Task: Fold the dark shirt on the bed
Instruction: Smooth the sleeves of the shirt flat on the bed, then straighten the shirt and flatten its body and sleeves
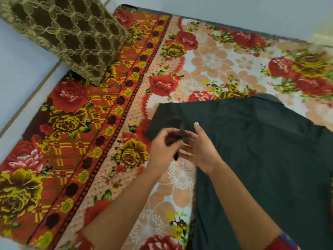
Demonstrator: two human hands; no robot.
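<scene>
Dark shirt (261, 150): lying flat on bed (207, 56), body extending right of both hands.
Left hand (164, 147): pinching sleeve edge.
Right hand (201, 147): resting unclenched alongside.

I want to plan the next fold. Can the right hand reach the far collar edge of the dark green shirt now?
Probably yes. The right hand hovers open over the dark green shirt, and nothing lies between it and the collar edge.

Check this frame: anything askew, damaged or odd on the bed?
Nothing stands out. The dark shirt lies spread on the floral bedsheet, both hands at its sleeve; the brown pillow sits at the bed's corner.
</scene>
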